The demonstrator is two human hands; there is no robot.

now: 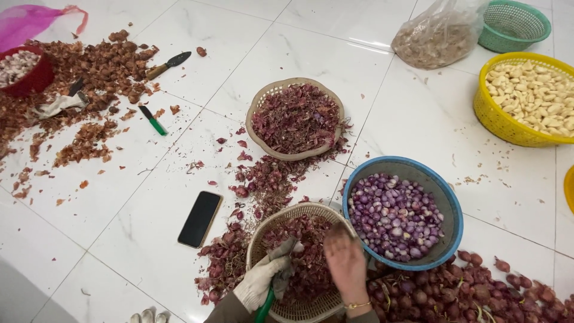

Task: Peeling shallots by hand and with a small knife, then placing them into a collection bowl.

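My left hand (263, 276), in a dirty white glove, grips a green-handled knife (263, 311) over a tan woven basket (267, 231) holding red shallot skins. My right hand (345, 261) is bare, wears a thin gold bracelet, and reaches into the same basket, blurred by motion; I cannot tell whether it holds anything. A blue basket (452, 206) of peeled purple shallots stands just to the right. Unpeeled red shallots (472, 293) lie heaped on the floor at the lower right.
A second tan basket (260, 103) of red skins sits farther back. A black phone (200, 219) lies on the white tiles. Two knives (169, 64) (153, 120) lie by brown peelings (101, 66). A yellow basket (491, 115) of peeled garlic, green basket (514, 25), plastic bag (439, 34).
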